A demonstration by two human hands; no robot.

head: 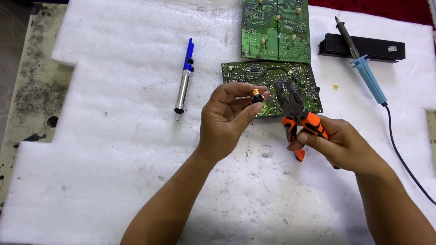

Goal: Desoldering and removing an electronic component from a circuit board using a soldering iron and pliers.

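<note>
Both hands busy just below the lower circuit board point(272, 86).
Left hand point(227, 120) pinches a small brass-tipped black component point(257, 96); right hand point(343, 145) grips orange-handled pliers point(295, 111), jaws slightly parted.

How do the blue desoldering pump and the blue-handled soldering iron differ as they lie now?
The desoldering pump lies left of the boards, far from both hands; the soldering iron lies right, its tip propped on a black block. The pump has a silver barrel with a blue top and no cord; the iron has a dark shaft, a blue handle and a black cable. Both rest untouched on white foam.
</note>
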